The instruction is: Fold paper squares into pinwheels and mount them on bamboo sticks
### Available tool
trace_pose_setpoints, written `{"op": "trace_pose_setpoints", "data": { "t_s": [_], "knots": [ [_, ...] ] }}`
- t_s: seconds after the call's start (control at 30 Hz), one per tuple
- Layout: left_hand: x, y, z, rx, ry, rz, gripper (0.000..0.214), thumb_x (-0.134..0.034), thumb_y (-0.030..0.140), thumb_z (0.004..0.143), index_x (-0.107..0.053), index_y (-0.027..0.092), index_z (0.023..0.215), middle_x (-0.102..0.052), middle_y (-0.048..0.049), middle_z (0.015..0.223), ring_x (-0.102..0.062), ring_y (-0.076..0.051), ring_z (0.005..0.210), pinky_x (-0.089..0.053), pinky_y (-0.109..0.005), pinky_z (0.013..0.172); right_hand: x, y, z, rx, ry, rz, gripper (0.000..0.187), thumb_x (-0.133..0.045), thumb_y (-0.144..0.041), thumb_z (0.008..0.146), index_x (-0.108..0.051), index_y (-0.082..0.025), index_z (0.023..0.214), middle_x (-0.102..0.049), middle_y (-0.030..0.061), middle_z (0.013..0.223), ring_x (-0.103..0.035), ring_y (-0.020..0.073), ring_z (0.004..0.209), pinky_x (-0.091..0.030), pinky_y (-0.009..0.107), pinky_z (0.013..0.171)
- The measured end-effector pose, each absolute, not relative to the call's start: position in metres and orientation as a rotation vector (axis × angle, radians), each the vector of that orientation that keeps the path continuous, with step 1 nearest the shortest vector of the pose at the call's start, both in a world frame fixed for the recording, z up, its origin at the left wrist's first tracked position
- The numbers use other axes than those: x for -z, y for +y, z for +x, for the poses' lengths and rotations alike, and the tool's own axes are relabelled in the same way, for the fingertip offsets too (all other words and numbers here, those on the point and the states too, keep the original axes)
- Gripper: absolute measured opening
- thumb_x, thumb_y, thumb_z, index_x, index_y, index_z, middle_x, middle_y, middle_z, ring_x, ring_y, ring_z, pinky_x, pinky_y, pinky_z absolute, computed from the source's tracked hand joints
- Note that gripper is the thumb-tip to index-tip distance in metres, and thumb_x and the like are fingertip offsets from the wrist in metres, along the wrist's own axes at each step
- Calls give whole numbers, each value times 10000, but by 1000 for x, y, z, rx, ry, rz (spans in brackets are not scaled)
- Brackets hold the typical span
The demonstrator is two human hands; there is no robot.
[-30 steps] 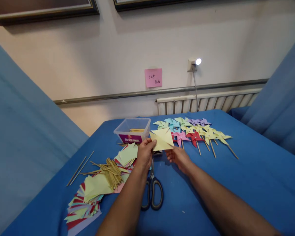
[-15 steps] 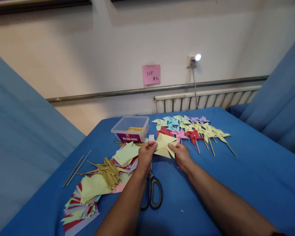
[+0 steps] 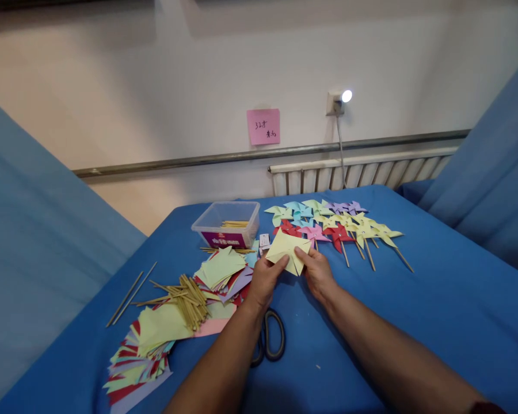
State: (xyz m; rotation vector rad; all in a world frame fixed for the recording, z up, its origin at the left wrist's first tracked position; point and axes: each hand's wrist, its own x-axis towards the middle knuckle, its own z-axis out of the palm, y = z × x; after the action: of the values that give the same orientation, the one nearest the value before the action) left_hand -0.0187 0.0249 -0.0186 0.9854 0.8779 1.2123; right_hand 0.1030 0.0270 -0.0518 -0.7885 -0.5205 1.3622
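Observation:
A pale yellow paper square (image 3: 286, 247) with slits cut in from its corners is held up above the table. My left hand (image 3: 265, 279) grips its lower left side, thumb on top of the sheet. On the right edge, my right hand (image 3: 317, 270) pinches the paper between thumb and fingers. Black-handled scissors (image 3: 275, 336) lie on the cloth under my left forearm, which hides part of them. Left of my hands sits a stack of cut coloured paper (image 3: 222, 270). A small white box (image 3: 264, 240) stands just behind the paper.
Finished paper pinwheels (image 3: 339, 236) on sticks lie at the back right. A clear plastic box (image 3: 227, 221) with sticks stands at the back. Loose wooden sticks (image 3: 192, 302) rest on fanned coloured paper (image 3: 133, 368) at left, near two thin rods (image 3: 127, 299).
My left hand has shifted down along the paper, its thumb now lying further over the sheet. The paper has turned slightly and its slits look more closed.

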Motion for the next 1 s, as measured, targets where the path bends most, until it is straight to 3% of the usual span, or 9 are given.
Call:
{"op": "trace_pose_setpoints", "data": {
  "t_s": [0.2,0.5,0.77,0.87,1.0],
  "knots": [
    [24,27,-19,-1340,1005,923,457,-817,356,626,-712,107,995,-742,-102,933,-671,-197,736,-526,-323,732,52,18,96,-1259,-754,-1000,350,-773,-495,664,-684,-157,660,-598,-26,524,-428,80,434,-315,224,422],
    [24,31,-22,-1365,1095,893,498,-849,345,563,-717,102,977,-742,-107,915,-668,-196,706,-528,-318,700,50,18,95,-1218,-864,-1045,387,-741,-537,651,-689,-161,727,-604,-20,568,-408,94,469,-315,241,457],
    [23,30,-21,-1394,1004,817,510,-844,332,575,-702,101,1007,-740,-113,944,-682,-205,732,-531,-326,718,49,16,99,-1151,-973,-1146,475,-687,-591,699,-493,-194,527,-441,-60,426,-351,87,425,-250,240,440],
    [18,29,-21,-1398,981,749,478,-834,294,593,-694,95,1005,-737,-122,970,-686,-201,731,-537,-316,704,51,15,100,-1090,-1049,-1102,444,-570,-588,807,-531,-196,600,-497,-38,485,-426,106,451,-324,240,467],
    [11,30,-22,-1431,939,638,480,-819,211,593,-682,104,1041,-733,-129,1011,-698,-225,788,-550,-337,738,49,13,100,-868,-1033,-1034,272,-556,-427,845,-598,-227,1023,-637,29,895,-540,126,599,-454,262,558]
  ]
}}
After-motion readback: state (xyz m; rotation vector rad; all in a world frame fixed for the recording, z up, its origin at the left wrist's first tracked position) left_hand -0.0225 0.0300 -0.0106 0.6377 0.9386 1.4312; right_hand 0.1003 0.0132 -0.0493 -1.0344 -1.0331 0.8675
